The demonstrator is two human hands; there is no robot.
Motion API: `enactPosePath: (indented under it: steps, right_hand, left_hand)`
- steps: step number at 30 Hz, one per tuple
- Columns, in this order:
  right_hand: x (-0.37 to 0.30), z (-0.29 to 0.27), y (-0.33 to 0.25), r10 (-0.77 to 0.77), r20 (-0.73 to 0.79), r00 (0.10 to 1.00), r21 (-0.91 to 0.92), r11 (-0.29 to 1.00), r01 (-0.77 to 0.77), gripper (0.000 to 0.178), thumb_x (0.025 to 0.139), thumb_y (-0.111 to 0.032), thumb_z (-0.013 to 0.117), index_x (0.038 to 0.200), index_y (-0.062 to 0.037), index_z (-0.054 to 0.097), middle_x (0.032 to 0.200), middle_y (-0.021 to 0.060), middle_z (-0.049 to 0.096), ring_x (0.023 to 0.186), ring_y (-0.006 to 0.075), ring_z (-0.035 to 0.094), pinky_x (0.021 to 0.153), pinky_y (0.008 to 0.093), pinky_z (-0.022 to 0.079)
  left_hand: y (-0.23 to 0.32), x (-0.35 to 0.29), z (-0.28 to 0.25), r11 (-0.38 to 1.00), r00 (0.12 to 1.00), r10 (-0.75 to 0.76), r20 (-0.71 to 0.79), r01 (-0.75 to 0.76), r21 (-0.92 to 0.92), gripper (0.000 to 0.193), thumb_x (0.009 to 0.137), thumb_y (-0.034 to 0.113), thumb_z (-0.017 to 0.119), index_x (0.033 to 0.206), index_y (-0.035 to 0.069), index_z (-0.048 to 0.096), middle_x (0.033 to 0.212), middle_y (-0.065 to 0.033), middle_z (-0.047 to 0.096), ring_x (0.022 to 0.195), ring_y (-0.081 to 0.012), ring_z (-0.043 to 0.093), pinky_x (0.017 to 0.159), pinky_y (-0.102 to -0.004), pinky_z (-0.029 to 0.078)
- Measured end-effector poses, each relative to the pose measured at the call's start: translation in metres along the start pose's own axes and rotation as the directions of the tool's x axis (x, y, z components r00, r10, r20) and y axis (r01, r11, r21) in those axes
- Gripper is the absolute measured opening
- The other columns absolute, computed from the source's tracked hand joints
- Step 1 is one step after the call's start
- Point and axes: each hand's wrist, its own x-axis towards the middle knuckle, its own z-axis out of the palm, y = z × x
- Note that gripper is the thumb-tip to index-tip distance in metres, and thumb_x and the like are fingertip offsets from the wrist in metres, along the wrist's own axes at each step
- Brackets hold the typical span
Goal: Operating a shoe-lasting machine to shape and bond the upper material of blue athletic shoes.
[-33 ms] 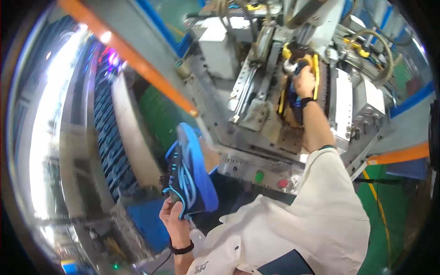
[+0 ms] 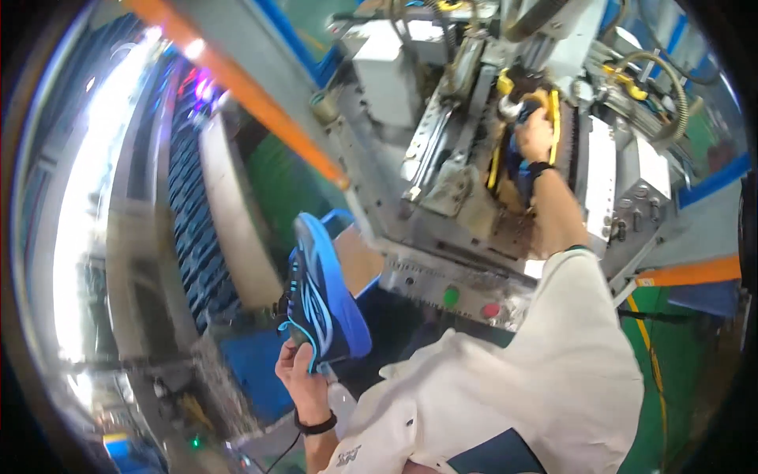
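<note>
My left hand (image 2: 302, 379) grips a dark blue sports shoe (image 2: 320, 296) with a bright blue sole and light blue stripes, held upright by its heel, sole turned to the right. My right hand (image 2: 535, 134) reaches far forward into a grey metal machine (image 2: 442, 182) and rests on a dark blue shoe (image 2: 517, 162) seated between yellow clamps (image 2: 553, 118). Whether the fingers close on that shoe is hidden. Both arms wear a white sleeve and a dark wristband.
A green button (image 2: 451, 297) and a red button (image 2: 491, 310) sit on the machine's front panel. An orange rail (image 2: 237, 79) runs diagonally at the upper left. A conveyor with rows of blue shoes (image 2: 193, 229) runs along the left. Hoses hang at the upper right.
</note>
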Motion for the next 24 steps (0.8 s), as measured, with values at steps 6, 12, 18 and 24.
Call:
enactPosePath:
  steps: [6,12,18,24]
  right_hand:
    - [-0.169,-0.154,-0.085,-0.457,-0.132,0.879,0.567,0.693,0.445,0.032,0.082,-0.008,0.065,0.113,-0.0003,0.060,0.109,0.0185,0.062,0.097,0.0355,0.061,0.083,0.0426,0.049]
    - [-0.352,-0.059,-0.070,-0.815,0.247,0.524,0.747,0.504,0.433,0.021,0.083,-0.008,0.061,0.103,-0.0024,0.059,0.103,0.0165,0.059,0.100,0.0371,0.055,0.084,0.0453,0.045]
    - [-0.370,-0.002,-0.059,-0.874,0.220,0.433,0.743,0.438,0.506,0.020,0.083,-0.008,0.060,0.103,-0.0028,0.060,0.101,0.0181,0.058,0.101,0.0368,0.055,0.086,0.0442,0.046]
    - [-0.354,-0.018,-0.082,-0.811,0.205,0.547,0.691,0.516,0.506,0.019,0.086,-0.011,0.059,0.102,-0.0021,0.063,0.094,0.0161,0.062,0.089,0.0343,0.060,0.080,0.0411,0.048]
  left_hand:
    - [-0.089,-0.076,-0.118,0.651,0.895,0.405,-0.184,-0.141,0.746,0.025,0.082,0.007,0.065,0.104,-0.005,0.064,0.094,-0.0078,0.065,0.085,-0.0162,0.060,0.072,-0.0278,0.048]
    - [-0.109,-0.127,-0.108,0.930,0.797,-0.319,-0.513,0.159,-0.331,0.019,0.085,0.008,0.064,0.099,-0.003,0.065,0.095,-0.0123,0.067,0.084,-0.0241,0.067,0.069,-0.0413,0.059]
    - [-0.139,-0.194,-0.148,0.876,0.634,-0.403,-0.659,0.059,-0.479,0.019,0.084,0.007,0.065,0.098,-0.006,0.065,0.096,-0.0148,0.068,0.081,-0.0253,0.068,0.072,-0.0431,0.060]
    - [-0.152,-0.233,-0.228,0.871,0.420,-0.413,-0.808,-0.076,-0.485,0.020,0.080,0.007,0.068,0.092,-0.009,0.065,0.090,-0.0157,0.065,0.077,-0.0259,0.068,0.062,-0.0403,0.061]
